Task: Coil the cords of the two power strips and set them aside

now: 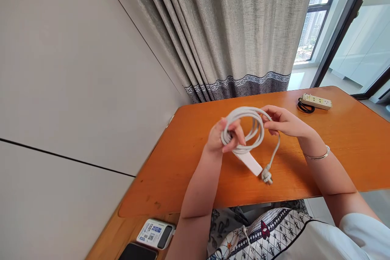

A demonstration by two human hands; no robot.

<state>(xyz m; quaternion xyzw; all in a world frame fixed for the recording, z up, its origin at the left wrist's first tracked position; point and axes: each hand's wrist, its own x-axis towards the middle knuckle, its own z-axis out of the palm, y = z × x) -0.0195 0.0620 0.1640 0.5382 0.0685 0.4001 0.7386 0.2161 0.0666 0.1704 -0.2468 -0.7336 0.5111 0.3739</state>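
Note:
My left hand (227,135) is closed around one side of a coiled white power cord (258,136), whose loops stand above the table. Part of a white power strip (250,164) shows below the coil; its far end is hidden behind the loops and my hand. To the right, my right hand (278,120) pinches the cord near its free end between thumb and fingers. From there a short length hangs down to the plug (266,175), which dangles beside the end of the white strip.
An orange-brown wooden table (183,162) lies under my hands. At its back right sits a cream power strip (317,101) with a coiled black cord (305,106). A white device (155,233) and a black phone-like object (137,252) lie at lower left. A grey curtain (237,28) hangs behind.

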